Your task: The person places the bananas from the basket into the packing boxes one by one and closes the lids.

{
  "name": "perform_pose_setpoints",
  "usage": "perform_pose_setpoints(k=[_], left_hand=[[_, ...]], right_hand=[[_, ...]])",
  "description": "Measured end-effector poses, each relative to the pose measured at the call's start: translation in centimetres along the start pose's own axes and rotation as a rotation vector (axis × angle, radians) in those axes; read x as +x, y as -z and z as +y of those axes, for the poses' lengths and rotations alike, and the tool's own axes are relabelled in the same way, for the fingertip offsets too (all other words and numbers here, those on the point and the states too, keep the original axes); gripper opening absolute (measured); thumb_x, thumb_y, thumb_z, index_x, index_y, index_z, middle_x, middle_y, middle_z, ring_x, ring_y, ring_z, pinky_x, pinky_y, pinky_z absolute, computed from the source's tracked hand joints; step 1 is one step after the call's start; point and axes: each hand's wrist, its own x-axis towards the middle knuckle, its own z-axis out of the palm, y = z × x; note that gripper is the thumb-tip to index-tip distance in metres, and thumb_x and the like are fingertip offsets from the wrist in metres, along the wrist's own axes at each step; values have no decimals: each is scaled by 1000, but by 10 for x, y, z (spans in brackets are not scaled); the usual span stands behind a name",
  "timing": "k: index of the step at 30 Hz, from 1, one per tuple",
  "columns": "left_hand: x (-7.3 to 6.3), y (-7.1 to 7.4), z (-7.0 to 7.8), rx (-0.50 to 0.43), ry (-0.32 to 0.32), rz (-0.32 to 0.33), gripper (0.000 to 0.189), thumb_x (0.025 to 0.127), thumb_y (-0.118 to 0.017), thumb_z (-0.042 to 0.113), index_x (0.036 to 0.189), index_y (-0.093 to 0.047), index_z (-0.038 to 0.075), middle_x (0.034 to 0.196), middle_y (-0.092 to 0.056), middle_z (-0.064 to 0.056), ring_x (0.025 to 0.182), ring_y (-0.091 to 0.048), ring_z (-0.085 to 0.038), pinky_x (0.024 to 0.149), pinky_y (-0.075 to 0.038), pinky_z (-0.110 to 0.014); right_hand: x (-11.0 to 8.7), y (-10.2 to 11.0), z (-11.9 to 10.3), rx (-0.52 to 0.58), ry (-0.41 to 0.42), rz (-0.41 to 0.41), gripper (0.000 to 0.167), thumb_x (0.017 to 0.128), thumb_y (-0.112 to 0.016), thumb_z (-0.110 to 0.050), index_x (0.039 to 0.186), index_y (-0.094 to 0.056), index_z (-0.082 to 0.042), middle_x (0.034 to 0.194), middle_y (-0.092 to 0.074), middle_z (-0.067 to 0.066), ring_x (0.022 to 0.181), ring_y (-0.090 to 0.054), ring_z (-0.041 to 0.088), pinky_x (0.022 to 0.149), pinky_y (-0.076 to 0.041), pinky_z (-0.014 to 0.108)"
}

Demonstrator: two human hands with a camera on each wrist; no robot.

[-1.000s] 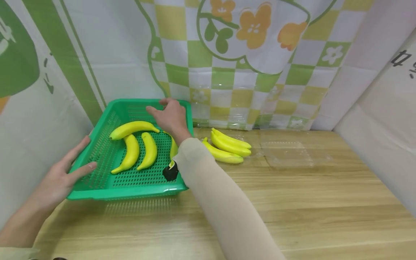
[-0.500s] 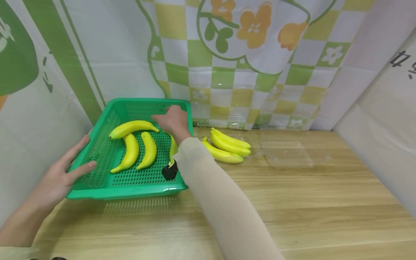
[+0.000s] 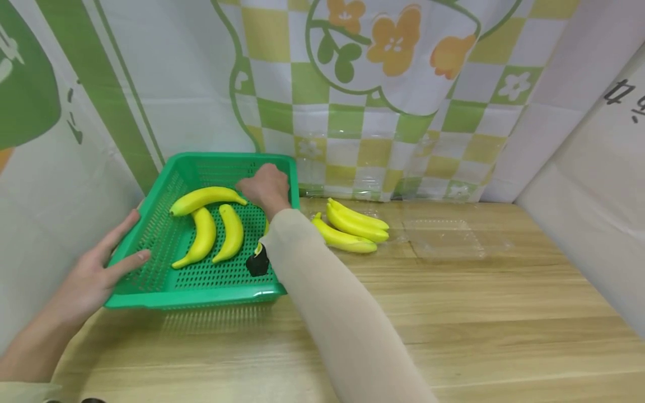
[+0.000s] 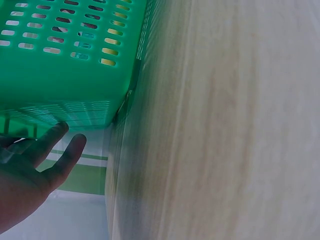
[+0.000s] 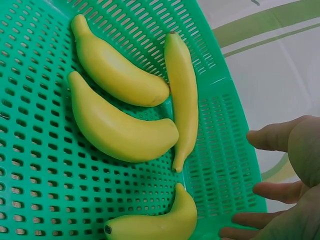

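Note:
A green perforated basket (image 3: 196, 299) stands at the left on the wooden table with several yellow bananas inside. One banana (image 3: 208, 198) lies across the top end of another banana (image 3: 200, 240), with a third banana (image 3: 230, 234) beside them. My right sleeve partly covers the one at the right. My left hand (image 3: 90, 280) holds the basket's left side, thumb over the rim and fingers along the outer wall. My right hand (image 3: 267, 184) is at the basket's far right corner. In the right wrist view its fingers (image 5: 275, 192) extend loosely by the rim and hold nothing.
More bananas (image 3: 350, 226) lie together on the table right of the basket. Beyond them is a clear plastic tray (image 3: 445, 238), with other clear plastic behind. A checked cloth (image 3: 353, 120) hangs at the back, and pale sheets flank the table.
My right hand has sunk lower into the basket's far right corner, its forearm shifting slightly left. The left hand, basket and bananas have stayed put.

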Motion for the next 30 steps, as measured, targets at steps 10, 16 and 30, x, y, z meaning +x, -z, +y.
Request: perform_pose_setpoints(k=[10, 16, 30], left_hand=[[-1, 0, 2, -4, 2, -2, 75, 114, -50, 31, 170, -2, 41, 180, 7, 4, 159, -16, -10, 87, -33, 4], [0, 0, -1, 3, 1, -1, 75, 114, -51, 31, 170, -2, 40, 180, 6, -4, 140, -31, 11, 82, -36, 3], [-1, 1, 1, 7, 14, 0, 76, 113, -52, 32, 170, -2, 42, 179, 2, -16, 129, -35, 15, 80, -35, 1]], right_hand=[[-1, -5, 6, -43, -15, -30, 36, 97, -74, -25, 70, -54, -15, 70, -49, 0, 64, -53, 17, 57, -46, 26], [0, -7, 10, -28, -40, -41, 19, 95, -80, -24, 97, -69, -7, 96, -68, 7, 78, -60, 20, 64, -52, 29], [2, -16, 13, -344, -5, -142, 54, 93, -84, -27, 139, -64, -8, 142, -66, 6, 125, -64, 22, 93, -60, 31]])
